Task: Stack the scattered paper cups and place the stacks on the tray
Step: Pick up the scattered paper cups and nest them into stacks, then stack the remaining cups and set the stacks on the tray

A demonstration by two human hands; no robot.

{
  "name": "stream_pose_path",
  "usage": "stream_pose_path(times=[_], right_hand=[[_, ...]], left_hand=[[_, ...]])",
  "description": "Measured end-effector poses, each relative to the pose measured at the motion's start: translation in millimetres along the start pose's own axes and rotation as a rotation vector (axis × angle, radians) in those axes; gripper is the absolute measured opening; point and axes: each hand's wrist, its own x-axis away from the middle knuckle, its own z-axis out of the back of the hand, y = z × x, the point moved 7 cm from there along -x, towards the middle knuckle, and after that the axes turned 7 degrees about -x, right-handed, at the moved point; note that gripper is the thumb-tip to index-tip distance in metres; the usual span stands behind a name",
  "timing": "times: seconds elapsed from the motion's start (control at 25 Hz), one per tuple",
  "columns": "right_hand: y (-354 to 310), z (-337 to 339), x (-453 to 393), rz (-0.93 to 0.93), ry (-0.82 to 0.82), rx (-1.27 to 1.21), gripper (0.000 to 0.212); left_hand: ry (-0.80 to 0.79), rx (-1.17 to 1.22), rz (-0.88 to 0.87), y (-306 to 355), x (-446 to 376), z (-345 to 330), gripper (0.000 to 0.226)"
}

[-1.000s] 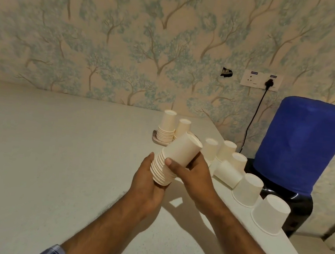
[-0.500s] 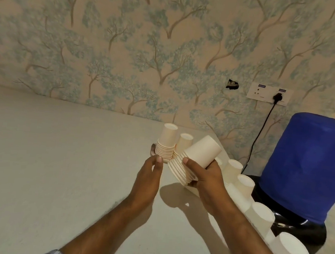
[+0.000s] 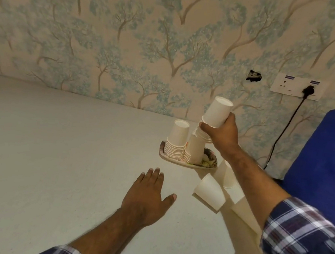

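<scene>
Your right hand (image 3: 222, 135) grips a stack of paper cups (image 3: 214, 117), upside down and tilted, just above the tray (image 3: 179, 162) at the far side of the tabletop (image 3: 57, 157). Two stacks (image 3: 176, 141) stand on that tray already. Your left hand (image 3: 145, 196) hangs over the tabletop with fingers spread, holding nothing. Loose cups (image 3: 209, 192) lie near the tray, partly under your right forearm.

we see two bare forearms, each ending in a plaid sleeve (image 3: 303, 240) of navy, white and maroon checks, pushed back from the wrists; both hands are bare.
</scene>
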Motion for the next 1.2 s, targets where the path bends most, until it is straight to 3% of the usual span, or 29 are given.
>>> stream_pose_path(times=[0.24, 0.36, 0.72, 0.88, 1.2], right_hand=[[27, -24, -19, 0.013, -0.085, 0.156, 0.08], [51, -34, -14, -0.06, -0.181, 0.24, 0.082], [64, -28, -1, -0.193, -0.254, 0.296, 0.092], [37, 1, 6, -0.169, -0.169, 0.334, 0.096], [-23, 60, 72, -0.087, -0.079, 0.445, 0.071]], left_hand=[[-0.014, -0.008, 0.01, -2, -2, -1, 0.087], [-0.019, -0.006, 0.012, -3, -2, -3, 0.086], [0.001, -0.007, 0.023, -5, -6, -6, 0.088], [0.023, -0.004, 0.023, -4, -8, -3, 0.088], [0.057, 0.056, 0.031, -4, -3, 1, 0.088]])
